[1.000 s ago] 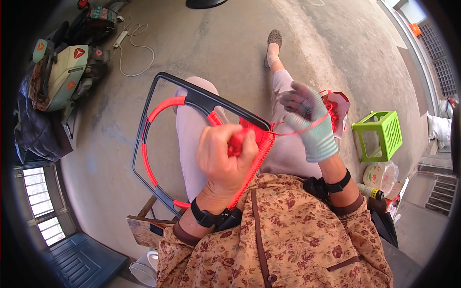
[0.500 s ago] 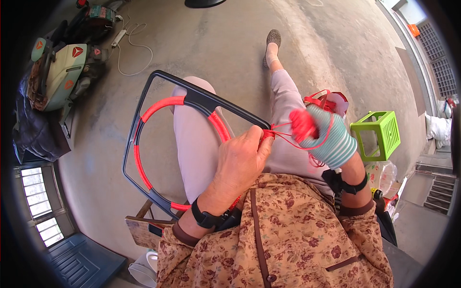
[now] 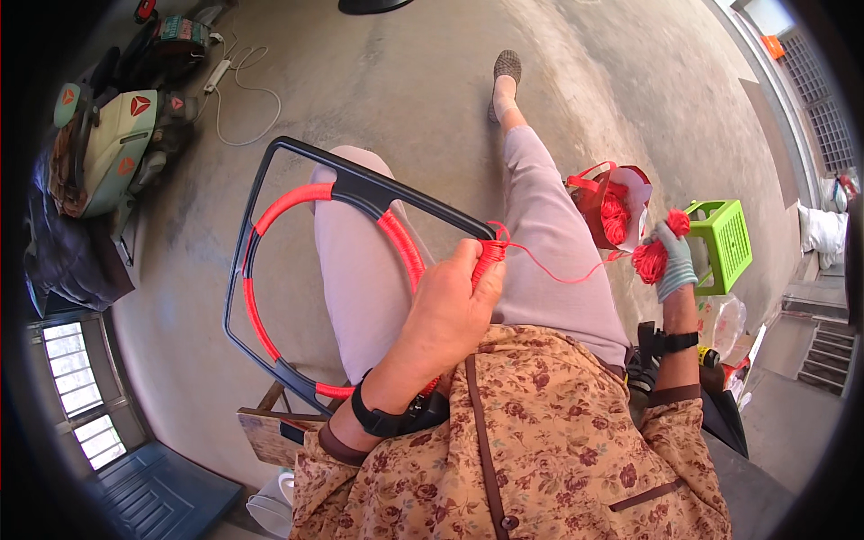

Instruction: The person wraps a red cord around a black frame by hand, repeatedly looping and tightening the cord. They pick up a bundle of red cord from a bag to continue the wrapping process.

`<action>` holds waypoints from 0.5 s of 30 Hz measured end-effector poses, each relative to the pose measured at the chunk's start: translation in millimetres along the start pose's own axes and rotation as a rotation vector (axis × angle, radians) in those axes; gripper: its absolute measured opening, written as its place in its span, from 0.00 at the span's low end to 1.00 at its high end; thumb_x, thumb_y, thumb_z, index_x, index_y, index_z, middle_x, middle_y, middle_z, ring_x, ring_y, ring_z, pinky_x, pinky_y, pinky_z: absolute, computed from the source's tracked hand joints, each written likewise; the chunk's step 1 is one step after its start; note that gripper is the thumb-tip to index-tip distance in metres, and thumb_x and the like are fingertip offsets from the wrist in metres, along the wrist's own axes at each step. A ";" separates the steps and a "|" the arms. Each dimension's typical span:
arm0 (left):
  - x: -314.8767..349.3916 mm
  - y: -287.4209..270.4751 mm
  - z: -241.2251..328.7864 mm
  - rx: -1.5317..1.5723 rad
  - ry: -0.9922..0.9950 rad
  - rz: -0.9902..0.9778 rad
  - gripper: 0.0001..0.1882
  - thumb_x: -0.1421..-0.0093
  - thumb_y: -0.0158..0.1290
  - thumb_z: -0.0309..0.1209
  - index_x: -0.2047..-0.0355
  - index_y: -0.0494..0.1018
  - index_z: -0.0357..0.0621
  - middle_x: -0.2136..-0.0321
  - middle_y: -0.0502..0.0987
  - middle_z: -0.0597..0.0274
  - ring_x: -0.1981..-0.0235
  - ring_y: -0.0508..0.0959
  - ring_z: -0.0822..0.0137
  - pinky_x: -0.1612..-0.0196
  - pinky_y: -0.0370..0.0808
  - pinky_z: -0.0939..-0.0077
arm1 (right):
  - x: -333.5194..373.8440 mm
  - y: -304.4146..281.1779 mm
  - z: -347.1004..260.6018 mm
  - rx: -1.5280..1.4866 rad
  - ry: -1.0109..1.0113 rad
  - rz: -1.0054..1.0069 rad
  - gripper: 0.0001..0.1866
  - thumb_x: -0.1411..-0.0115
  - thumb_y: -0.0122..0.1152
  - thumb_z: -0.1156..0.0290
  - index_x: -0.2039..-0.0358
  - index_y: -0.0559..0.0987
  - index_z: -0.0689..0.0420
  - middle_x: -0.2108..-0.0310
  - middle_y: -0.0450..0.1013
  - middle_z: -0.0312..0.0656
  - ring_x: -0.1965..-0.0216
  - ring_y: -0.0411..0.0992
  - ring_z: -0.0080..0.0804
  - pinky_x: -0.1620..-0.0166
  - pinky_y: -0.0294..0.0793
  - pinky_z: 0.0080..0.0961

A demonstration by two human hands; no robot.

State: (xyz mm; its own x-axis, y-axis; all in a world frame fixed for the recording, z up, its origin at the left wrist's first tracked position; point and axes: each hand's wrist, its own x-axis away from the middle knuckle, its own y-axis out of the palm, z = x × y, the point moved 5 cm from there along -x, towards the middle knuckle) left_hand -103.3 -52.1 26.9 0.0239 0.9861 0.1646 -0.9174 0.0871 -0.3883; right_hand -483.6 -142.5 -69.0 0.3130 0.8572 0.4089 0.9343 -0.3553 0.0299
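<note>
A black frame (image 3: 360,187) with a round inner ring lies across my lap. Red cord (image 3: 405,243) is wound around parts of that ring. My bare left hand (image 3: 445,292) is closed on the frame's near right side, where red cord wraps (image 3: 489,258) cover it just below the corner. From these wraps a loose strand (image 3: 562,279) sags over my thigh to the right. At its other end my right hand (image 3: 678,265), in a striped glove, grips a bundle of red cord (image 3: 650,263) well away from the frame. The frame's lower right side is hidden behind my left arm.
A red bag (image 3: 587,205) holding more red cord stands by my right leg. Just past my right hand is a green plastic stool (image 3: 724,247). A scooter (image 3: 121,148) and a white power strip (image 3: 216,76) are at far left. A wooden seat edge (image 3: 274,435) shows at lower left.
My right hand has swung outward to the right with the cord bundle, drawing out the strand from the frame. The red bag's contents have come into view. My left hand keeps its grip.
</note>
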 end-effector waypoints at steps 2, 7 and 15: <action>-1.7 4.4 -1.0 0.130 -0.058 -0.059 0.12 0.32 0.45 0.34 0.60 0.69 0.34 0.73 0.78 0.56 0.78 0.77 0.70 0.72 0.74 0.77 | 8.4 43.2 -10.9 0.184 -0.119 -0.305 0.07 0.46 0.60 0.71 0.67 0.74 0.57 0.78 0.70 0.34 0.78 0.70 0.24 0.72 0.73 0.24; -3.5 11.5 -3.9 0.851 -0.392 -0.118 0.17 0.30 0.41 0.39 0.63 0.70 0.36 0.73 0.78 0.56 0.79 0.76 0.73 0.73 0.73 0.82 | 109.1 175.5 -37.3 0.384 0.057 -0.855 0.27 0.47 0.62 0.69 0.46 0.72 0.59 0.70 0.75 0.36 0.72 0.74 0.22 0.65 0.76 0.22; -9.5 13.5 -12.2 0.831 -0.393 -0.094 0.16 0.31 0.42 0.39 0.63 0.69 0.36 0.76 0.76 0.54 0.83 0.74 0.74 0.81 0.70 0.84 | 129.5 210.0 -27.9 0.553 -0.031 -1.017 0.14 0.44 0.64 0.67 0.59 0.76 0.60 0.70 0.76 0.37 0.67 0.73 0.22 0.61 0.74 0.22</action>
State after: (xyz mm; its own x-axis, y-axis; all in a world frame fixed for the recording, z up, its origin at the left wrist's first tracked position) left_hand -111.1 -58.6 9.0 0.1153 0.8479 0.5174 -0.9123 -0.1156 0.3929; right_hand -251.6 -116.5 15.7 -0.6291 0.6648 0.4027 0.7016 0.7087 -0.0740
